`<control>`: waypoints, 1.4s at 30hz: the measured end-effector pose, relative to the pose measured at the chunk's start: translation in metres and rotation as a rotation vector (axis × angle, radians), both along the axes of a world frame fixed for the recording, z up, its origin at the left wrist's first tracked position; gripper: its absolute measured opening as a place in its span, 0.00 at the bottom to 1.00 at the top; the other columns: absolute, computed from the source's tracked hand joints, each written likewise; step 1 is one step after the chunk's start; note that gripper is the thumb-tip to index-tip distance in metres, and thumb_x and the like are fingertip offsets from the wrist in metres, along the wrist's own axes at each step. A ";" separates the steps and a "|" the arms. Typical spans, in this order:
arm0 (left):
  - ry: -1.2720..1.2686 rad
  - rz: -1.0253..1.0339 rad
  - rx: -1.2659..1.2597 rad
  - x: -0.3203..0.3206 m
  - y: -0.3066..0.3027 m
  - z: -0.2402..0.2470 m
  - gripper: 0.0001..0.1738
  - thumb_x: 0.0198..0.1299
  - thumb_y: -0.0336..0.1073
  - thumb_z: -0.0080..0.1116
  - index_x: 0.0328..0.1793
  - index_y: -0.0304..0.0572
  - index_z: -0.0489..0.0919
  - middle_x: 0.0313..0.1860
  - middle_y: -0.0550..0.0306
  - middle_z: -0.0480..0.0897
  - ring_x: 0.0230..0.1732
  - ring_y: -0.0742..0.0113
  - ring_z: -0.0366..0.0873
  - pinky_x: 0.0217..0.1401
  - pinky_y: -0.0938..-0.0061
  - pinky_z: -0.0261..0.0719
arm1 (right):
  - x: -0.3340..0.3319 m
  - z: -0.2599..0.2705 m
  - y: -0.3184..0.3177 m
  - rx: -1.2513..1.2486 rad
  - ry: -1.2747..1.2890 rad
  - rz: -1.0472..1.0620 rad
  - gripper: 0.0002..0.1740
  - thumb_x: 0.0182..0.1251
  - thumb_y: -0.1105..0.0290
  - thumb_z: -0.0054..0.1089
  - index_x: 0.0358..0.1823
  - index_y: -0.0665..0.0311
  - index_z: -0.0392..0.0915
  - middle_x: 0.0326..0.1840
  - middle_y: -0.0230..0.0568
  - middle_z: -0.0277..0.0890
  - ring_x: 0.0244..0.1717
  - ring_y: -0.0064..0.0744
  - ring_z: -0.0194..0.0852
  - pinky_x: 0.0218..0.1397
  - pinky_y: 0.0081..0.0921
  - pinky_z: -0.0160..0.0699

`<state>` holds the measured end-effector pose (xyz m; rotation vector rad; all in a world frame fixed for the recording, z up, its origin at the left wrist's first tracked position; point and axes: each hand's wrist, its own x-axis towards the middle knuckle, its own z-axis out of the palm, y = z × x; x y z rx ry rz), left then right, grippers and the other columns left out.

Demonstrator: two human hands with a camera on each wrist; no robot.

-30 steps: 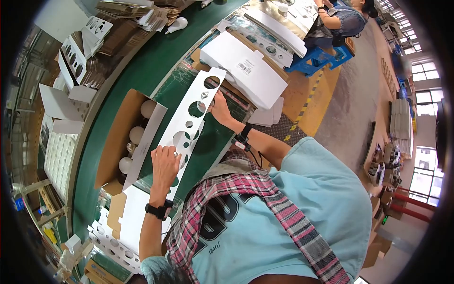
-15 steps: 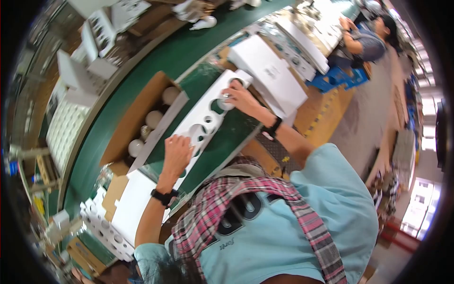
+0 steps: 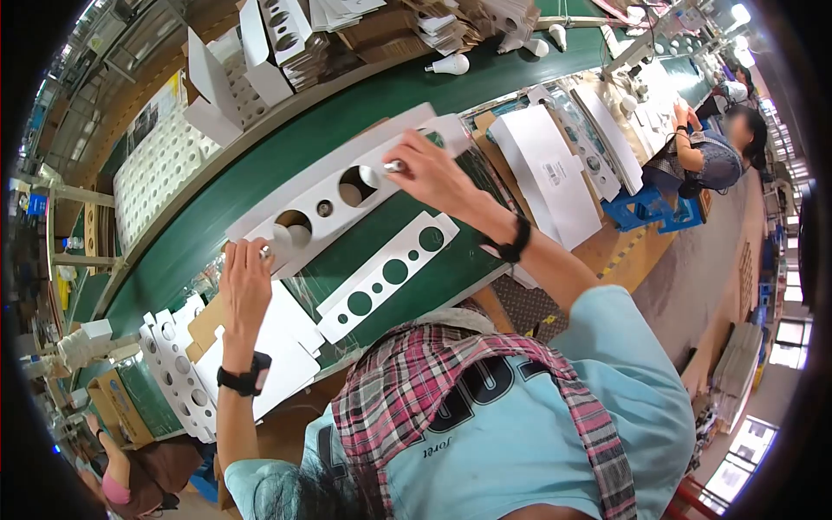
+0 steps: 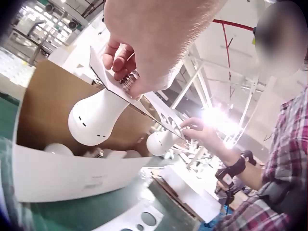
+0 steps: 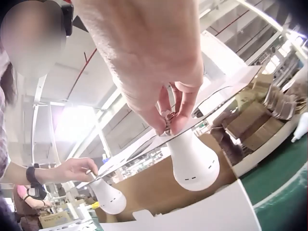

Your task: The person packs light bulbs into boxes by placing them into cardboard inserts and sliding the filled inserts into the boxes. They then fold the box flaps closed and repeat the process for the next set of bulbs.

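Factory packing line on my feeds, with a green belt (image 3: 364,95) running through the middle. Closest in, the left hand (image 3: 245,279) has thumb and fingertips curled tight on the metal screw base of the left bulb (image 4: 94,120). The right hand (image 3: 429,173) pinches the right bulb (image 5: 193,163) the same way. Both bulbs hang through holes in a long white card insert (image 3: 325,173), which is up in the air and tilted, above the brown carton (image 4: 53,96) that has more bulbs in it. My read on handling: the bulbs look light, smooth-domed and easy to crack. The card is thin and will flop or crease if grabbed by an edge, so the threaded bases are the spot to hold, since they give grip and carry the card along. Just below the raised one, a second insert (image 3: 412,255) lies flat near the belt's edge. Further out there's a stack of flat white boxes (image 3: 550,178), a loose bulb (image 3: 451,64) on the belt, piles of folded card (image 3: 286,39) across it, and way back a seated co-worker (image 3: 719,156).
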<state>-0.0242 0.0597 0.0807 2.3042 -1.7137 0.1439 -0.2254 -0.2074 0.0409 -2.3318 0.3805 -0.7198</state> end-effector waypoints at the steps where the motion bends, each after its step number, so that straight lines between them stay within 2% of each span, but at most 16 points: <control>1: -0.004 0.000 0.025 0.009 0.004 -0.008 0.11 0.56 0.29 0.57 0.44 0.37 0.73 0.37 0.49 0.73 0.44 0.50 0.70 0.48 0.60 0.71 | 0.017 -0.009 0.001 -0.085 -0.012 0.026 0.08 0.57 0.75 0.62 0.38 0.67 0.75 0.39 0.41 0.66 0.33 0.37 0.75 0.38 0.30 0.77; 5: 0.056 0.021 0.096 0.034 0.015 -0.050 0.11 0.55 0.27 0.58 0.44 0.37 0.72 0.39 0.49 0.74 0.46 0.49 0.71 0.49 0.60 0.72 | 0.050 -0.026 0.015 -0.125 0.157 0.052 0.09 0.58 0.71 0.60 0.38 0.69 0.76 0.40 0.45 0.66 0.37 0.49 0.75 0.43 0.38 0.76; 8: 0.092 0.034 0.112 0.040 0.019 -0.067 0.11 0.54 0.26 0.58 0.43 0.37 0.72 0.40 0.49 0.75 0.47 0.50 0.71 0.49 0.61 0.73 | 0.066 -0.043 0.015 -0.135 0.204 0.048 0.09 0.57 0.71 0.61 0.36 0.69 0.77 0.39 0.47 0.68 0.37 0.48 0.75 0.44 0.38 0.76; 14: 0.088 0.017 0.079 0.039 0.012 -0.065 0.10 0.54 0.27 0.59 0.42 0.38 0.73 0.39 0.50 0.76 0.48 0.51 0.72 0.48 0.62 0.74 | 0.072 -0.045 -0.011 -0.106 0.176 0.109 0.09 0.52 0.70 0.63 0.32 0.70 0.79 0.37 0.52 0.71 0.38 0.51 0.75 0.45 0.40 0.76; 15: 0.079 0.010 0.079 0.034 0.009 -0.063 0.10 0.53 0.27 0.59 0.41 0.38 0.73 0.39 0.50 0.76 0.48 0.51 0.72 0.48 0.62 0.74 | 0.069 -0.037 -0.013 -0.034 0.275 0.094 0.08 0.55 0.71 0.61 0.34 0.68 0.79 0.36 0.44 0.71 0.40 0.43 0.75 0.45 0.35 0.76; 18: 0.099 0.035 0.073 0.042 0.011 -0.073 0.10 0.52 0.26 0.59 0.40 0.38 0.73 0.39 0.50 0.77 0.48 0.52 0.73 0.48 0.62 0.74 | 0.075 -0.043 0.002 -0.301 0.319 0.136 0.07 0.54 0.72 0.60 0.32 0.67 0.80 0.35 0.45 0.71 0.43 0.43 0.73 0.46 0.36 0.75; 20: 0.134 0.041 0.081 0.055 0.015 -0.085 0.09 0.53 0.26 0.59 0.40 0.38 0.73 0.39 0.50 0.77 0.49 0.52 0.73 0.48 0.62 0.74 | 0.090 -0.050 0.017 -0.370 0.445 0.185 0.07 0.53 0.71 0.60 0.32 0.66 0.80 0.37 0.48 0.71 0.43 0.43 0.72 0.47 0.38 0.74; 24: 0.105 -0.043 0.116 0.054 0.009 -0.083 0.10 0.52 0.27 0.59 0.40 0.38 0.73 0.38 0.49 0.78 0.46 0.52 0.74 0.48 0.61 0.74 | 0.079 -0.052 -0.020 -0.287 0.315 0.287 0.09 0.51 0.72 0.57 0.34 0.65 0.81 0.35 0.47 0.71 0.44 0.46 0.71 0.48 0.40 0.72; 25: 0.108 -0.056 0.094 0.052 0.007 -0.080 0.10 0.51 0.27 0.59 0.40 0.39 0.73 0.37 0.49 0.78 0.46 0.51 0.74 0.48 0.61 0.74 | 0.076 -0.053 -0.032 -0.168 0.367 0.313 0.11 0.52 0.72 0.55 0.36 0.65 0.81 0.36 0.48 0.73 0.43 0.48 0.71 0.49 0.42 0.71; 28: 0.112 -0.066 0.090 0.046 0.009 -0.086 0.10 0.50 0.25 0.58 0.40 0.39 0.73 0.37 0.50 0.78 0.47 0.52 0.75 0.47 0.61 0.76 | 0.078 -0.072 -0.036 -0.155 0.432 0.341 0.12 0.51 0.72 0.54 0.37 0.65 0.82 0.34 0.50 0.74 0.43 0.48 0.72 0.50 0.41 0.71; 29: 0.096 -0.055 0.125 0.050 0.013 -0.098 0.09 0.50 0.25 0.58 0.39 0.39 0.74 0.37 0.50 0.79 0.47 0.53 0.76 0.47 0.63 0.77 | 0.087 -0.083 -0.029 -0.259 0.435 0.409 0.11 0.51 0.73 0.53 0.35 0.66 0.82 0.33 0.51 0.75 0.43 0.50 0.74 0.49 0.40 0.71; 33: -0.052 -0.038 0.219 0.055 0.005 -0.103 0.09 0.50 0.26 0.57 0.40 0.40 0.76 0.35 0.53 0.81 0.46 0.56 0.80 0.43 0.67 0.80 | 0.097 -0.080 -0.006 -0.386 0.628 0.208 0.08 0.53 0.73 0.54 0.33 0.67 0.80 0.34 0.49 0.77 0.44 0.49 0.75 0.49 0.41 0.73; 36: -0.119 -0.096 0.228 0.057 -0.002 -0.101 0.11 0.51 0.27 0.58 0.43 0.40 0.78 0.34 0.52 0.82 0.43 0.58 0.81 0.41 0.68 0.81 | 0.081 -0.075 -0.006 -0.278 0.561 0.207 0.08 0.55 0.71 0.55 0.34 0.65 0.79 0.37 0.45 0.76 0.44 0.48 0.75 0.49 0.41 0.73; 37: -0.109 -0.082 0.250 0.057 -0.002 -0.104 0.12 0.50 0.27 0.58 0.44 0.40 0.78 0.34 0.52 0.82 0.43 0.58 0.82 0.40 0.68 0.81 | 0.076 -0.075 -0.002 -0.252 0.536 0.192 0.06 0.55 0.72 0.54 0.33 0.62 0.78 0.39 0.44 0.73 0.44 0.50 0.74 0.50 0.41 0.74; 40: -0.080 -0.055 0.328 0.057 -0.007 -0.113 0.15 0.50 0.26 0.58 0.46 0.38 0.78 0.36 0.51 0.82 0.43 0.59 0.82 0.39 0.68 0.82 | 0.066 -0.084 0.009 -0.290 0.482 0.123 0.08 0.55 0.73 0.54 0.36 0.62 0.77 0.44 0.44 0.71 0.49 0.49 0.71 0.56 0.40 0.70; 42: -0.055 -0.040 0.410 0.057 -0.014 -0.112 0.16 0.49 0.25 0.58 0.47 0.37 0.78 0.37 0.51 0.82 0.43 0.60 0.83 0.39 0.67 0.82 | 0.066 -0.089 0.003 -0.255 0.452 0.150 0.09 0.57 0.71 0.56 0.40 0.61 0.77 0.46 0.45 0.71 0.51 0.50 0.70 0.56 0.40 0.69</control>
